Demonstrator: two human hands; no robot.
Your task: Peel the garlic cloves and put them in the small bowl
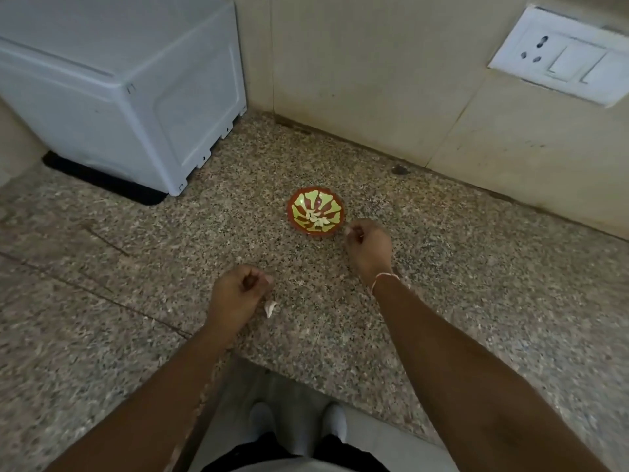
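Note:
A small red bowl (299, 209) with a yellow-green pattern stands on the speckled stone counter (136, 318) and holds several peeled garlic cloves (318, 219). My right hand (369, 248) hovers just right of the bowl's rim, its fingertips pinched on something small and pale that looks like a garlic clove (348, 230). My left hand (235, 298) rests nearer the counter's front with the fingers curled in; what it holds is hidden. A pale piece of garlic or skin (270, 307) lies on the counter by that hand.
A white appliance (119, 90) on a black mat stands at the back left. A tiled wall with a white socket and switch plate (561, 59) runs behind. The counter's front edge is just below my forearms, with my feet on the floor beneath.

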